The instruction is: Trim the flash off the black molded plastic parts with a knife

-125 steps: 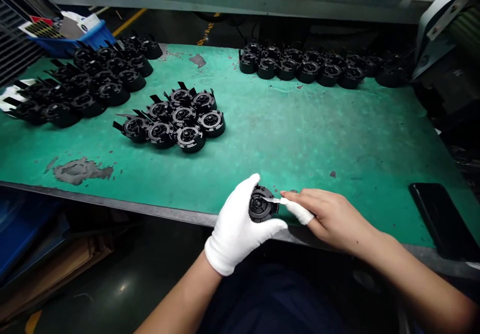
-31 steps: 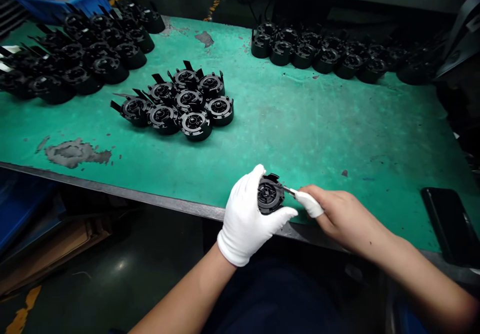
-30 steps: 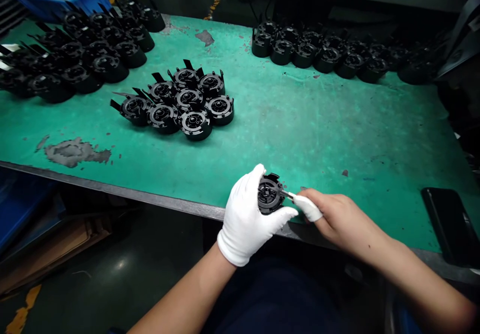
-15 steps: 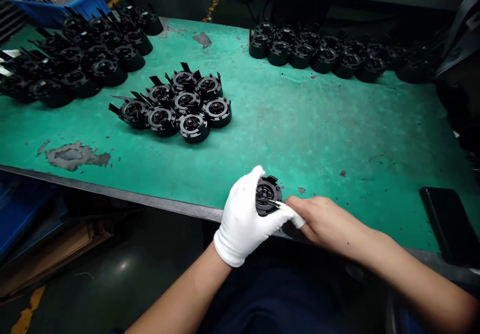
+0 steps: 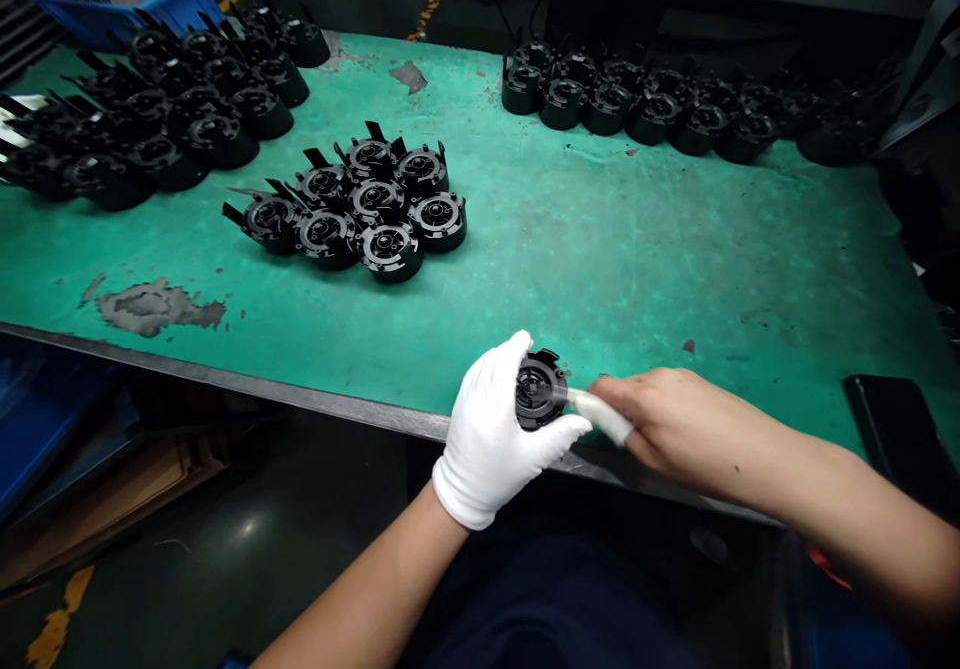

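Black round plastic-looking housing [image 5: 538, 374], with a ringed face and small edge tabs, is held above the near edge of a worn green-topped counter [image 5: 637, 269]. To its far left, behind the hands, stand eight similar black round parts [image 5: 390, 247], grouped closely together.

Several things could go wrong, as a judgement. Left of the housing, the white cloth-gloved left hand [image 5: 487, 429] might lose its hold if the fabric slid on the wall; being at the counter's edge, the housing could then drop off. On the housing's face, a thin, pale, motion-blurred tool [image 5: 568, 395] might skid and scratch the rings or nick a tab if pushed too hard. Just right of the housing, the same slip might jab the gloved thumb, which lies near the tool.

As for the fingers: the gloved ones curl around the housing's left side, grasping it, while that thumb stretches along its near side; whether the thumb touches is unclear. Right of the housing, the mostly bare right hand [image 5: 667, 414], one digit covered in white, pinches the tool. Its fingers are apart from the housing, and blur hides whether the tip makes contact.
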A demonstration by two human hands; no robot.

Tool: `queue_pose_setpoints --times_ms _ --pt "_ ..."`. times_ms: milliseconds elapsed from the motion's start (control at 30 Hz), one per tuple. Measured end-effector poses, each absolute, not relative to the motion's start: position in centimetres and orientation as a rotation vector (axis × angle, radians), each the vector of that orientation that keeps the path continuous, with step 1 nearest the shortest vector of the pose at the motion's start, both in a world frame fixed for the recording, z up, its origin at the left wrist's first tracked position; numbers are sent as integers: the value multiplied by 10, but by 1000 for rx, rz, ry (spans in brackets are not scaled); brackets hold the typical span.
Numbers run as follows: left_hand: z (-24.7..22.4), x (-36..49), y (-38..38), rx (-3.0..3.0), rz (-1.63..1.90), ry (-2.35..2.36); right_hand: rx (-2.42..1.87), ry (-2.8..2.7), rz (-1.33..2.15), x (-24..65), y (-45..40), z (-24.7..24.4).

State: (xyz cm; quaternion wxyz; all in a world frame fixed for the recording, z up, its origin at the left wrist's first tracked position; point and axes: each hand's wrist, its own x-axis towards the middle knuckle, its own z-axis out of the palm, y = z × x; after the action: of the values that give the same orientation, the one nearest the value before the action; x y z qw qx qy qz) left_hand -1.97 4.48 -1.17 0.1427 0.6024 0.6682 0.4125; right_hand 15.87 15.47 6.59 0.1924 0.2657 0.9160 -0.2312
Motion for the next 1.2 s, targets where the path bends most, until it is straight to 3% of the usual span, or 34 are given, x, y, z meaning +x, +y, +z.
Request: queue_pose_setpoints --times_ms 400,833,1200 --pt "-4 -21 41 1740 1376 1730 1016 2660 -1043 194 164 62" --pt "-6 -9 39 1609 1284 1975 974 2813 -952 180 151 43" --pt "-9 -11 40 1657 1267 1966 604 2854 -180 165 179 65"
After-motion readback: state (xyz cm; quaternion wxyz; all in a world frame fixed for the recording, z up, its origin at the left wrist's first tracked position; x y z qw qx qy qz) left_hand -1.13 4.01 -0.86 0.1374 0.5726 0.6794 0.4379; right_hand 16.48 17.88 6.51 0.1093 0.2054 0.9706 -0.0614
